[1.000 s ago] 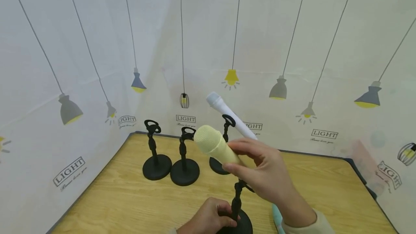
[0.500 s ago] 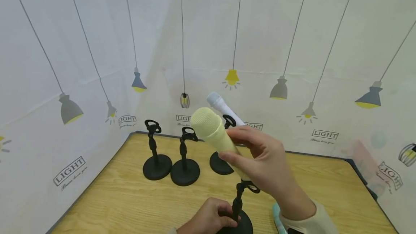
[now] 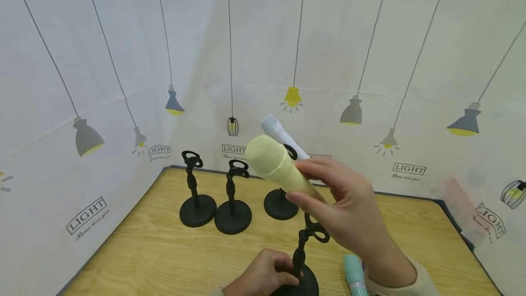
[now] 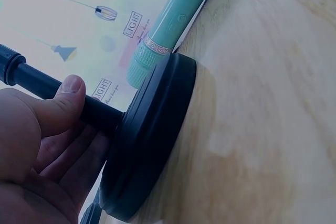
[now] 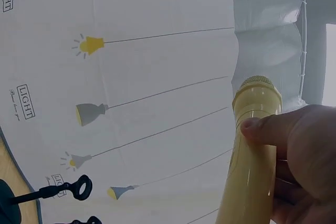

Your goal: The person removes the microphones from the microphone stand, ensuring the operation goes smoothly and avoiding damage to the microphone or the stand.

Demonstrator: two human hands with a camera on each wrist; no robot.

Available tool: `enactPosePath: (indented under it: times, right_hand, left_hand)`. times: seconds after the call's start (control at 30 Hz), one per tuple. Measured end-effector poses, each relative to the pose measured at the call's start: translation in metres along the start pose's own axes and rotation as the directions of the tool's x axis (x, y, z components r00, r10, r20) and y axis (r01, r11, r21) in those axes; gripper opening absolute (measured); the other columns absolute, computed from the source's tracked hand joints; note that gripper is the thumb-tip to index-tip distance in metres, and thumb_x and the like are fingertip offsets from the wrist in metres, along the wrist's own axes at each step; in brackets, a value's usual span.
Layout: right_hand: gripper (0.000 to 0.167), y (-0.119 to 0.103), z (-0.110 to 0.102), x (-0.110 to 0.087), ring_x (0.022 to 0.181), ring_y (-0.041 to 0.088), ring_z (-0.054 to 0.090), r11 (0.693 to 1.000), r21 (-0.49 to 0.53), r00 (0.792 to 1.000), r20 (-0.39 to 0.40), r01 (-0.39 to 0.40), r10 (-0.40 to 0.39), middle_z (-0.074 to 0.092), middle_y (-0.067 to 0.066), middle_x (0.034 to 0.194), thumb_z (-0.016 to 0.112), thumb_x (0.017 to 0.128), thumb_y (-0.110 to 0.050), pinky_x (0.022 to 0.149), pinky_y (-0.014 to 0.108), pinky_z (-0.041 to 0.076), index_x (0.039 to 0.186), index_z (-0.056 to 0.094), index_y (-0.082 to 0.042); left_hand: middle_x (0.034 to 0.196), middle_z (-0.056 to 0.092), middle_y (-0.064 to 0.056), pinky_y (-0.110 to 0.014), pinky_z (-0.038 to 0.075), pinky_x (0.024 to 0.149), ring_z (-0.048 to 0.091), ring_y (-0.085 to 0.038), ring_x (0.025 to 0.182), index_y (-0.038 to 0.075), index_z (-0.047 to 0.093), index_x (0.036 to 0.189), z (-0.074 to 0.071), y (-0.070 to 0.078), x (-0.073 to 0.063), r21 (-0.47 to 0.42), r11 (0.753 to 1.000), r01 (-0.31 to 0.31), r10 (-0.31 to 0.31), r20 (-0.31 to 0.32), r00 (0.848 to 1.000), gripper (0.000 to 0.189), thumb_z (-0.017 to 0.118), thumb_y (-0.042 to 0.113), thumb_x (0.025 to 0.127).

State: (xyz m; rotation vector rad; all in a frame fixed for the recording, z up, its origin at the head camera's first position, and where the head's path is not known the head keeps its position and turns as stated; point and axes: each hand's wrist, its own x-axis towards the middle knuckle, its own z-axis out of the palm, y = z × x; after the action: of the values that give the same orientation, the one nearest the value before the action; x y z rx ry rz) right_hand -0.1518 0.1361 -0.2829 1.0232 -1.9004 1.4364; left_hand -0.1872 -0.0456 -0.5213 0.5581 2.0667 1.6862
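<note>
My right hand [image 3: 349, 200] holds a pale yellow microphone [image 3: 269, 159] by its body, thumb on one side and fingers on the other. Its mesh head points up and to the left. Below the microphone is the round clip [image 3: 316, 231] of a black desktop microphone stand, with nothing in it. My left hand [image 3: 265, 273] grips that stand low on its pole, just above the round base [image 4: 149, 140], which sits on the table. In the right wrist view the yellow microphone [image 5: 252, 166] stands nearly upright, its lower end cut off by the frame.
Two black stands [image 3: 233, 216] [image 3: 197, 209] with bare clips stand at the back left. Behind the yellow microphone, a white microphone [image 3: 283, 134] slants up at a third stand [image 3: 281, 204]. A mint-green microphone [image 3: 354, 273] lies right of the gripped stand. Lamp-printed cloth [image 3: 328, 58] encloses the table.
My right hand has lifted the yellow microphone, then shifted it slightly right, uncovering more of the stand's clip and of the mint-green microphone. My left hand stays on the pole.
</note>
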Motion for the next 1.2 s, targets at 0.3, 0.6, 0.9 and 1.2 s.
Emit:
enactPosePath:
  times: [0.3, 0.6, 0.9, 1.2]
  right_hand:
    - [0.046, 0.025, -0.015, -0.028, 0.103, 0.007, 0.070, 0.985, -0.159, 0.998, -0.015, -0.069, 0.067, 0.079, 0.002, 0.117, 0.088, 0.079, 0.013, 0.087, 0.017, 0.060, 0.121, 0.079, -0.004]
    - [0.040, 0.044, -0.034, -0.069, 0.103, 0.001, 0.072, 0.929, -0.212, 0.952, -0.112, -0.303, 0.285, 0.077, -0.010, 0.116, 0.086, 0.086, 0.007, 0.094, 0.014, 0.057, 0.122, 0.079, -0.010]
    - [0.033, 0.069, -0.055, -0.116, 0.098, -0.006, 0.071, 0.775, -0.334, 0.843, -0.190, -0.537, 0.503, 0.079, -0.003, 0.115, 0.088, 0.091, -0.011, 0.086, 0.011, 0.057, 0.123, 0.078, -0.012]
    - [0.060, 0.092, -0.079, -0.152, 0.098, 0.004, 0.074, 0.442, -0.344, 0.528, -0.215, -0.828, 0.822, 0.076, 0.019, 0.130, 0.085, 0.095, -0.040, 0.079, 0.017, 0.057, 0.138, 0.069, -0.001]
  left_hand:
    - [0.099, 0.085, -0.004, -0.028, 0.061, 0.094, 0.077, -0.008, 0.101, 0.009, 0.085, 0.100, 0.000, -0.005, -0.002, -0.011, 0.999, 0.031, -0.031, 0.005, 1.000, 0.008, 0.082, 0.005, 0.094]
    - [0.098, 0.085, -0.004, -0.040, 0.061, 0.100, 0.077, -0.010, 0.102, 0.009, 0.085, 0.099, 0.002, -0.004, -0.004, -0.002, 0.998, 0.062, -0.062, -0.019, 0.998, 0.008, 0.083, 0.004, 0.092]
    - [0.097, 0.084, -0.006, -0.034, 0.061, 0.096, 0.076, -0.012, 0.100, 0.007, 0.084, 0.097, 0.003, -0.006, -0.005, -0.023, 0.998, 0.059, -0.060, -0.034, 0.998, 0.008, 0.083, 0.001, 0.092]
    - [0.097, 0.084, -0.006, -0.028, 0.059, 0.092, 0.075, -0.012, 0.099, 0.007, 0.084, 0.097, 0.003, -0.005, -0.007, -0.051, 0.997, 0.063, -0.064, -0.033, 0.997, 0.007, 0.083, 0.003, 0.092]
